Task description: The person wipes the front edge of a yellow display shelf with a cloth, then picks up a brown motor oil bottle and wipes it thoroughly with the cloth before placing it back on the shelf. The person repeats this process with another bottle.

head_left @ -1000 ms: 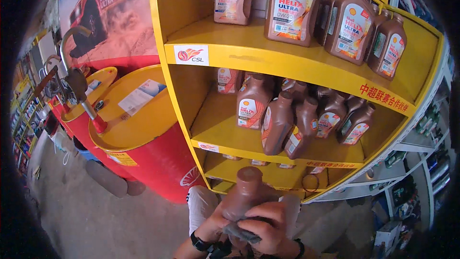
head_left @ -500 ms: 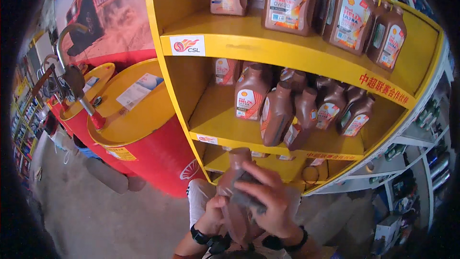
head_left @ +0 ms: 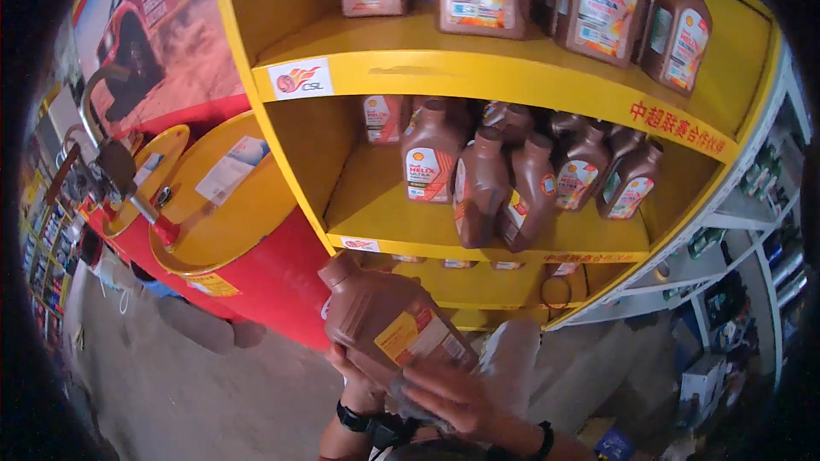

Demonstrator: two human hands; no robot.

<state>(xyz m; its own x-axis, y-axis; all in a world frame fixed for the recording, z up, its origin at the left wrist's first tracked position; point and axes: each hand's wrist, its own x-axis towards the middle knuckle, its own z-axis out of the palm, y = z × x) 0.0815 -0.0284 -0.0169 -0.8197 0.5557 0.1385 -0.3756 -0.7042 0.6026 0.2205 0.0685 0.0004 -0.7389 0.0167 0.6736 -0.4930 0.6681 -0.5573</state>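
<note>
A brown motor oil bottle (head_left: 363, 318) is tilted in front of me, its capped neck to the upper left. The side facing up carries a yellow, white and red label. My left hand (head_left: 362, 386) is closed round the bottle's lower left side. My right hand (head_left: 446, 394) lies over the bottle's lower end near the label, with a grey cloth (head_left: 410, 403) bunched under its fingers. The cloth is partly hidden by that hand.
A yellow shelf unit (head_left: 504, 72) stands ahead, with brown oil bottles (head_left: 431, 162) on its levels. Red drums (head_left: 273, 256) with yellow tops and a hand pump (head_left: 115, 162) stand at left. A white rack (head_left: 683, 290) with goods is at right, a white box (head_left: 705, 388) below it.
The bottle has turned from edge-on to show its labelled broad side, and its neck has swung left. My right hand with the cloth has moved lower. The view has shifted slightly.
</note>
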